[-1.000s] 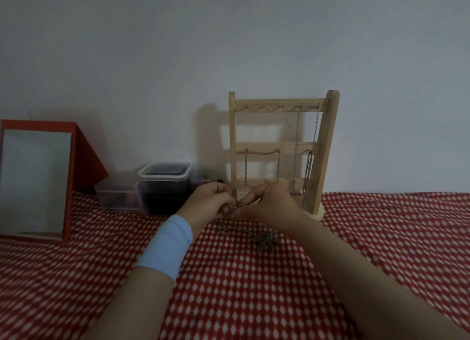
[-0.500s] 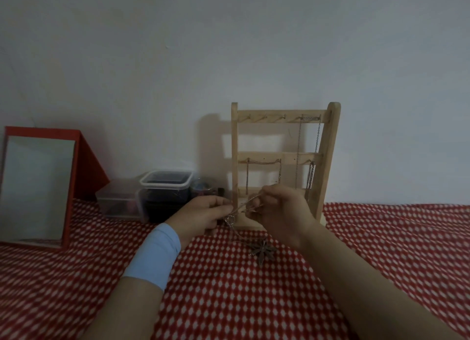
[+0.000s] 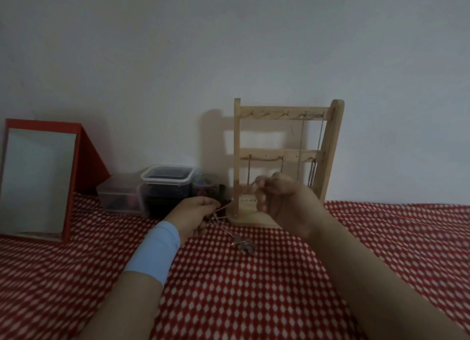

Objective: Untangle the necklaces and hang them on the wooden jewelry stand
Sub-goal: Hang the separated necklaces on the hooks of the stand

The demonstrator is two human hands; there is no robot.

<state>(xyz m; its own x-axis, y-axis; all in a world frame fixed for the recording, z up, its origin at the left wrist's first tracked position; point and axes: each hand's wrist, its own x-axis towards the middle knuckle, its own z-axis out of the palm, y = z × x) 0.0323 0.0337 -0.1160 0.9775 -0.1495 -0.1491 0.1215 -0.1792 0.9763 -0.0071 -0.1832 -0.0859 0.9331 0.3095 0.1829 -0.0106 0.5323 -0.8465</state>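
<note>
The red checked cloth [image 3: 254, 294] spreads under me, and the wooden jewelry stand [image 3: 330, 161] stands at its far edge against the wall, with chains on its right-hand top pegs and its middle rail. My left hand [image 3: 195, 215], low and just left of the stand's base, pinches the necklace [image 3: 236, 196] at a small clump. My right hand [image 3: 282, 202], higher and in front of the stand, curls round the other end, so the chain runs tight between them. The pendant [image 3: 244, 245] lies on the cloth nearer me. I think the clump is a knot, though it is too blurred to be sure. I should slacken the pull, since tension locks a knot, leave the pendant resting, and tease the loops apart before reaching for the free top pegs on the left.
</note>
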